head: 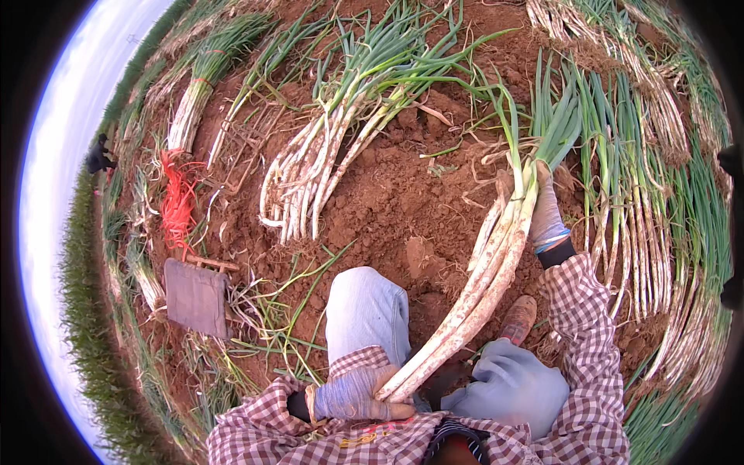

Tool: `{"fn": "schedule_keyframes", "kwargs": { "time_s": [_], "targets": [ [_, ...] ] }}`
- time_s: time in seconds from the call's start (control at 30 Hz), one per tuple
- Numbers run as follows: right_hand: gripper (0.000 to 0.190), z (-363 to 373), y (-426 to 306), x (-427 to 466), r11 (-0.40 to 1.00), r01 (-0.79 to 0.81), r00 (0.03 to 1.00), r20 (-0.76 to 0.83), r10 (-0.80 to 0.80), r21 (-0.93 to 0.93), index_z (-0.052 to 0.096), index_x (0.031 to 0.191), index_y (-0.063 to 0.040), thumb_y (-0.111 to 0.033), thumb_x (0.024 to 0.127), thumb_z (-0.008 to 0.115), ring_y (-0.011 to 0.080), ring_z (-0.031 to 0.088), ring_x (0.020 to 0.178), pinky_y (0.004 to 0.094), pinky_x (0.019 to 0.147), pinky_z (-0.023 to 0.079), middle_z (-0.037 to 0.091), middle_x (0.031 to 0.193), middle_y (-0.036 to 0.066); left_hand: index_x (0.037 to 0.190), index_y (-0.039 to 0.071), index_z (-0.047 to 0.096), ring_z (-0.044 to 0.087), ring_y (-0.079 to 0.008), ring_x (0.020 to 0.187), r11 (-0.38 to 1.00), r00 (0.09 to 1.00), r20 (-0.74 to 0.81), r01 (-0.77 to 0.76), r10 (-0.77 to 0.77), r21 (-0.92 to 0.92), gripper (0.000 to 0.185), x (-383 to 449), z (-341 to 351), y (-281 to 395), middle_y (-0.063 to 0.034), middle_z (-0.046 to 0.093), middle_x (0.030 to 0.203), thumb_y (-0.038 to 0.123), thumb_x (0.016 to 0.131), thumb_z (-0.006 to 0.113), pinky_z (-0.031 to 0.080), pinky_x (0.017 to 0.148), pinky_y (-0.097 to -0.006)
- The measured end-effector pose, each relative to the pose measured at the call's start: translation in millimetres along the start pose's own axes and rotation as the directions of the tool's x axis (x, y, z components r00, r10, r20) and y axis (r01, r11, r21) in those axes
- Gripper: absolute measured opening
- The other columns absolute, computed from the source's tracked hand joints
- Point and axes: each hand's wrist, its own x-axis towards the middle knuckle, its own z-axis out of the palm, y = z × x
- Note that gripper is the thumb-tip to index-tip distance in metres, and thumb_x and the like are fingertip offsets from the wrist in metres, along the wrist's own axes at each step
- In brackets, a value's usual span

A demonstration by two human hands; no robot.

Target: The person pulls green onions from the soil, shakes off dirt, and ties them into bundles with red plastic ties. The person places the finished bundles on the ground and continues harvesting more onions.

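Note:
A few long green onions (474, 296) with soil-streaked white stems lie slanting across the space in front of me. My left hand (363, 393), in a grey-blue knit glove, grips their lower white ends near my lap. Higher up, my gloved right hand (542, 203) holds the same onions around where the green leaves begin, partly hidden behind them. Dry outer leaves hang loose beside the stems there. On the soil ahead rests a loose pile of green onions (325, 145), its white ends towards me.
Rows of green onions (639, 232) cover the ground at the right. At the left lie a tied onion bundle (192, 110), red plastic ties (177, 200) and a low stool with a dark seat (196, 297). A person (100, 154) is far off at the left edge.

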Motion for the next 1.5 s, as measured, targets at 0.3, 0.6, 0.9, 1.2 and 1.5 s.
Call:
{"fn": "schedule_keyframes", "kwargs": {
  "time_s": [0.3,0.6,0.9,1.2,1.5],
  "targets": [
    [0.044,281,82,59,0.958,0.166,0.956,0.275,-0.099,-0.233,0.05,0.123,0.005,-0.026,0.092,0.056,0.0278,0.062,0.098,0.0423,0.093,0.051,0.061,0.112,0.016,0.094,0.004,0.06,0.056,-0.008,0.072,0.977,0.631,-0.751,-0.192,0.194,0.091,0.027,-116,-49,-5,0.0008,0.061,0.08,0.008,0.073,0.077,0.048,0.065,-0.0259],
    [0.044,199,-61,29,0.254,0.039,0.99,0.003,-0.141,-0.967,0.051,0.127,-0.002,-0.033,0.096,0.05,0.0197,0.064,0.081,0.0271,0.067,0.055,0.064,0.099,0.013,0.132,0.002,0.043,0.051,-0.0143,0.11,0.79,-0.033,-0.791,-0.041,0.611,0.612,0.052,-66,-193,-21,-0.0094,0.052,0.124,0.002,0.085,0.066,0.044,0.092,-0.0244],
    [0.036,-39,-24,-109,0.585,-0.405,0.88,-0.473,0.042,-0.702,0.06,0.113,0.001,-0.025,0.089,0.063,0.0083,0.044,0.044,0.0216,0.039,0.035,0.054,0.063,0.001,0.122,0.002,0.053,0.062,-0.0246,0.1,0.792,0.862,-0.435,0.067,0.261,0.607,0.045,172,-88,26,-0.0133,0.065,0.106,0.03,0.089,0.064,0.049,0.086,-0.0348],
    [0.088,-96,111,-49,0.266,-0.2,0.978,-0.21,-0.008,-0.943,0.035,0.136,0.006,-0.041,0.073,0.076,0.0283,0.052,0.117,0.037,0.097,0.043,0.051,0.13,0.021,0.131,0.001,0.043,0.057,-0.0338,0.11,0.751,0.787,-0.617,0.411,-0.006,0.517,0.067,370,-75,46,-0.0222,0.058,0.118,0.049,0.086,0.059,0.046,0.09,-0.0421],
    [0.047,18,81,-106,0.689,-0.115,0.938,0.149,0.312,-0.716,0.064,0.1,-0.001,-0.043,0.081,0.069,0.0105,0.053,0.083,0.0275,0.074,0.044,0.06,0.087,0.002,0.107,0.004,0.054,0.041,-0.0064,0.056,0.593,0.94,-0.185,-0.326,0.286,-0.737,0.029,258,-52,118,0.0054,0.043,0.066,0.029,0.093,0.059,0.042,0.055,-0.0253]
  ]
}}
